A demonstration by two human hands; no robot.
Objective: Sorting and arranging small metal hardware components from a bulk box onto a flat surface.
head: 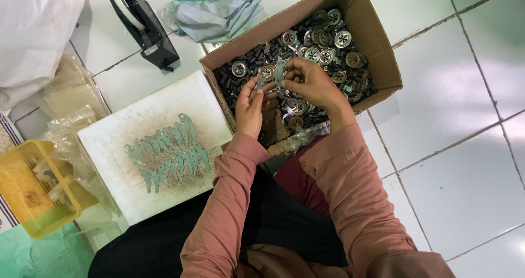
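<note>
- Pinching thin teal metal blade (279,70) in right hand (311,84) fingers, box (383,48) at 1 o'clock.
- Left hand (250,106) fingers gripping second blade (260,82); keeping both aligned, grip steady.

White tiled floor (459,92), dark grout

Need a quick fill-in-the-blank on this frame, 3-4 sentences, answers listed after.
1. Both hands work over an open ____ box filled with round metal discs and small dark tubes.
2. The left hand and right hand together hold a thin teal metal ____.
3. More teal pieces lie in rows on a ____ foam slab.
4. A yellow ____ sits at the frame's left edge.

Missing words: cardboard; piece; white; basket
</note>
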